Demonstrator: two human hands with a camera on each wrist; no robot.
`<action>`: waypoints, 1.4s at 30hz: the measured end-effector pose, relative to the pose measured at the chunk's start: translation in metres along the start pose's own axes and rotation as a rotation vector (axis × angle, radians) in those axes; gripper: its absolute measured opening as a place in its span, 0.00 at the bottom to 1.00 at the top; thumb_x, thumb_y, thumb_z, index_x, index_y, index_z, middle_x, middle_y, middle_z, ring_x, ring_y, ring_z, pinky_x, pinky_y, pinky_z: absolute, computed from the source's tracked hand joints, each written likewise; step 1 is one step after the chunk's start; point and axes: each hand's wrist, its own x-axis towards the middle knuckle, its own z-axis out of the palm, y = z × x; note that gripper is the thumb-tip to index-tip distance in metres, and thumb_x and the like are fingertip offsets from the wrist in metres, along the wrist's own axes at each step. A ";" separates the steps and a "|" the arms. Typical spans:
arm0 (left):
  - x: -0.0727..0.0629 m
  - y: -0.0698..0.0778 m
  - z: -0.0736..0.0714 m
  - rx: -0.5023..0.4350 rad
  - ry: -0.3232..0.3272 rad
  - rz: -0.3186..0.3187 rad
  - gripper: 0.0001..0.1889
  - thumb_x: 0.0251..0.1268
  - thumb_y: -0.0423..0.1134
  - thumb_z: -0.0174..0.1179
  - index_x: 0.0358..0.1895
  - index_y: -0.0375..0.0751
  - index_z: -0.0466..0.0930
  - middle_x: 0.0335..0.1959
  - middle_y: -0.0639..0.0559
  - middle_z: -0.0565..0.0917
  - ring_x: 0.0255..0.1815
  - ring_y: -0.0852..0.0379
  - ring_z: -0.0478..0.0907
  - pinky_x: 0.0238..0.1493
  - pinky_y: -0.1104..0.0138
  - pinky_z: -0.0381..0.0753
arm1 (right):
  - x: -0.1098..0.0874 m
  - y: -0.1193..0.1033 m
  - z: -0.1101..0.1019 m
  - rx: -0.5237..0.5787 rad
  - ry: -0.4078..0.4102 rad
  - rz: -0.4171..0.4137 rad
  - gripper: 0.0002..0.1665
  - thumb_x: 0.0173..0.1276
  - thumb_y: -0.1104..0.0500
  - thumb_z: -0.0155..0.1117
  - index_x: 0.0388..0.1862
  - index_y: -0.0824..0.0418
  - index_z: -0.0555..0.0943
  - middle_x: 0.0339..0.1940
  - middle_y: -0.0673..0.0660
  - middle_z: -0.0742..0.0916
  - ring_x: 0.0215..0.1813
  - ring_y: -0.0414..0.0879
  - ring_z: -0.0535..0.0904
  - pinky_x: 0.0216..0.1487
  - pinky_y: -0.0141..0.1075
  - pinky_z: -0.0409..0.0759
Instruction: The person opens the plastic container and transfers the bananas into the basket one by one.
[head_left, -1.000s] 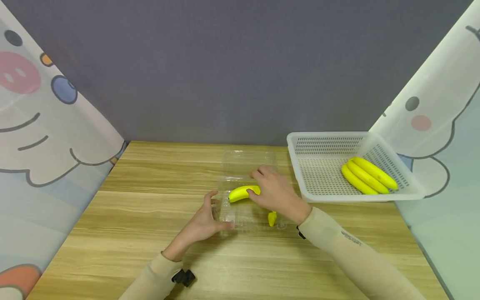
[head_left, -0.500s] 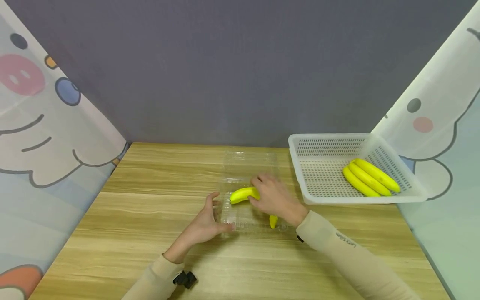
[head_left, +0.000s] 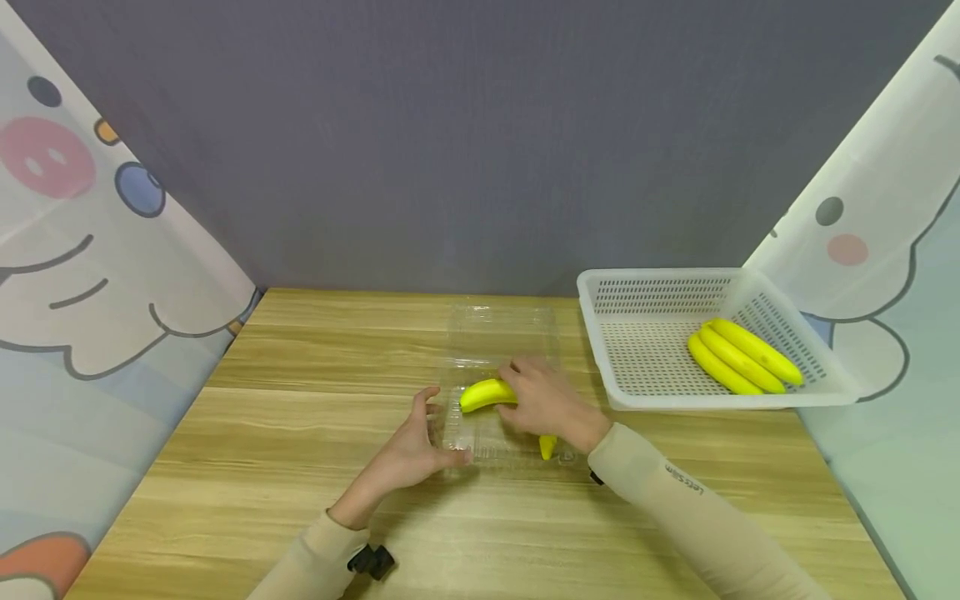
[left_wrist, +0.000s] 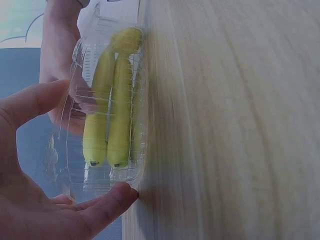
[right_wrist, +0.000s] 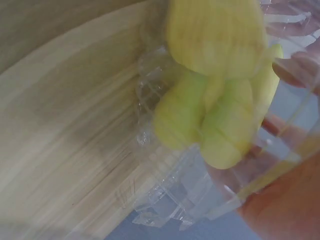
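Note:
A clear plastic clamshell box [head_left: 491, 437] lies with its lid folded back on the wooden table. My left hand [head_left: 408, 446] holds its left end, thumb at the near corner and fingers along the side. Inside the box, my right hand [head_left: 546, 407] grips a yellow banana [head_left: 486, 395] lying crosswise, its right part hidden by the fingers. The tip of another banana [head_left: 548, 447] pokes out below the right wrist. Through the clear wall in the left wrist view, bananas [left_wrist: 120, 110] lie side by side. The right wrist view is blurred, with banana ends [right_wrist: 225, 125] behind the plastic.
A white perforated plastic basket [head_left: 622, 400] stands at the right back of the table, holding 3 bananas [head_left: 738, 358] at its right side. A grey panel [head_left: 420, 150] rises behind the table, with cartoon-printed sheets [head_left: 135, 283] on both sides.
My right hand has moved slightly down and toward the near side over the box, still on the banana. The left hand keeps its place at the box. The head view has shifted a little.

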 end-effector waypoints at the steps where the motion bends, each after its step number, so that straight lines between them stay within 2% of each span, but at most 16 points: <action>1: 0.000 0.000 0.000 0.002 0.000 -0.001 0.63 0.48 0.51 0.81 0.81 0.44 0.42 0.72 0.34 0.65 0.56 0.41 0.75 0.50 0.48 0.79 | 0.000 0.000 0.000 0.014 -0.014 -0.001 0.31 0.66 0.45 0.70 0.64 0.57 0.78 0.52 0.55 0.81 0.53 0.51 0.76 0.51 0.47 0.80; 6: 0.001 0.001 0.000 0.007 0.006 -0.003 0.62 0.50 0.49 0.80 0.81 0.44 0.42 0.72 0.34 0.65 0.56 0.41 0.75 0.49 0.48 0.79 | 0.001 -0.001 0.003 0.045 -0.044 0.021 0.34 0.67 0.44 0.69 0.68 0.55 0.76 0.52 0.53 0.80 0.54 0.50 0.75 0.50 0.49 0.80; 12: 0.001 0.002 0.000 0.010 0.009 0.001 0.62 0.49 0.49 0.80 0.81 0.44 0.42 0.73 0.33 0.64 0.59 0.37 0.74 0.52 0.45 0.79 | 0.003 -0.003 0.005 0.019 -0.053 0.032 0.35 0.67 0.43 0.69 0.69 0.54 0.76 0.51 0.54 0.80 0.51 0.49 0.76 0.49 0.50 0.80; 17: 0.001 0.001 0.001 0.010 -0.001 0.004 0.63 0.49 0.50 0.80 0.81 0.44 0.42 0.73 0.32 0.64 0.59 0.37 0.74 0.52 0.45 0.79 | 0.004 -0.005 0.007 -0.005 -0.069 0.015 0.35 0.68 0.42 0.69 0.70 0.53 0.75 0.49 0.54 0.80 0.48 0.47 0.76 0.42 0.46 0.81; 20: 0.000 0.001 0.001 0.013 0.000 0.006 0.63 0.49 0.51 0.80 0.81 0.44 0.42 0.73 0.32 0.64 0.61 0.35 0.73 0.52 0.44 0.79 | 0.005 -0.007 0.007 -0.012 -0.078 0.009 0.35 0.68 0.42 0.68 0.70 0.54 0.75 0.48 0.55 0.80 0.47 0.47 0.76 0.40 0.44 0.80; 28: 0.000 0.000 0.001 0.012 -0.002 0.000 0.62 0.50 0.50 0.80 0.81 0.44 0.42 0.74 0.32 0.63 0.61 0.35 0.73 0.53 0.43 0.79 | 0.009 -0.012 0.012 0.004 -0.065 0.028 0.29 0.69 0.44 0.68 0.64 0.54 0.78 0.45 0.53 0.80 0.46 0.47 0.76 0.44 0.45 0.80; 33: -0.001 0.000 0.001 0.006 -0.006 0.004 0.62 0.52 0.49 0.79 0.81 0.44 0.41 0.74 0.31 0.62 0.65 0.31 0.70 0.55 0.40 0.77 | 0.010 -0.014 0.012 -0.004 -0.062 0.034 0.25 0.69 0.44 0.68 0.60 0.52 0.79 0.42 0.52 0.79 0.43 0.46 0.75 0.43 0.44 0.80; 39: -0.002 0.001 0.000 -0.005 -0.008 0.007 0.62 0.52 0.49 0.79 0.81 0.44 0.41 0.74 0.31 0.62 0.64 0.32 0.71 0.53 0.42 0.78 | 0.010 -0.016 0.013 -0.010 -0.066 0.036 0.26 0.70 0.43 0.68 0.62 0.51 0.79 0.43 0.52 0.79 0.44 0.46 0.75 0.45 0.45 0.80; 42: -0.002 0.001 0.000 -0.008 -0.008 0.005 0.62 0.52 0.49 0.79 0.81 0.44 0.41 0.74 0.31 0.61 0.64 0.33 0.71 0.53 0.43 0.78 | 0.010 -0.016 0.013 -0.007 -0.064 0.033 0.25 0.70 0.43 0.68 0.61 0.51 0.79 0.42 0.52 0.79 0.42 0.46 0.74 0.43 0.44 0.79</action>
